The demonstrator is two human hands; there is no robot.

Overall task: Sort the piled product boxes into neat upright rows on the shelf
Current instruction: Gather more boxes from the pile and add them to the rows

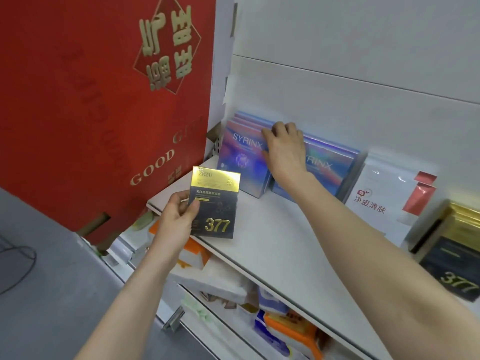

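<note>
The left hand (176, 216) is closed on a black-and-gold box (214, 203) marked 377, thumb across the lower left of its front face and the fingers hidden behind it, holding it upright just over the front lip of the shelf (259, 240). The box looks like a light, stiff carton with a glossy, foil-like skin, so it probably slides easily against dry skin; a pinch across the two narrow side edges, near the lower half, seems the surest hold, since pressing the broad faces could dent them. At about one o'clock from this hand, the right hand (284, 149) reaches deep into the shelf, fingers curled over the top edge of the blue-purple SYRINX boxes (242, 162); whether it is truly gripping one or only pushing the row straight I cannot tell. Those boxes stand upright in two stacked rows against the back wall, the left row just beside the right. At three o'clock from the right hand a white pouch (384, 188) with red corners leans against the wall, and farther on, at four o'clock, more gold-and-black 377 boxes (452, 261) stand near the shelf front. The held box's own row is thus well apart from it, across the shelf. At nine o'clock hangs a red gift bag (91, 100).
</note>
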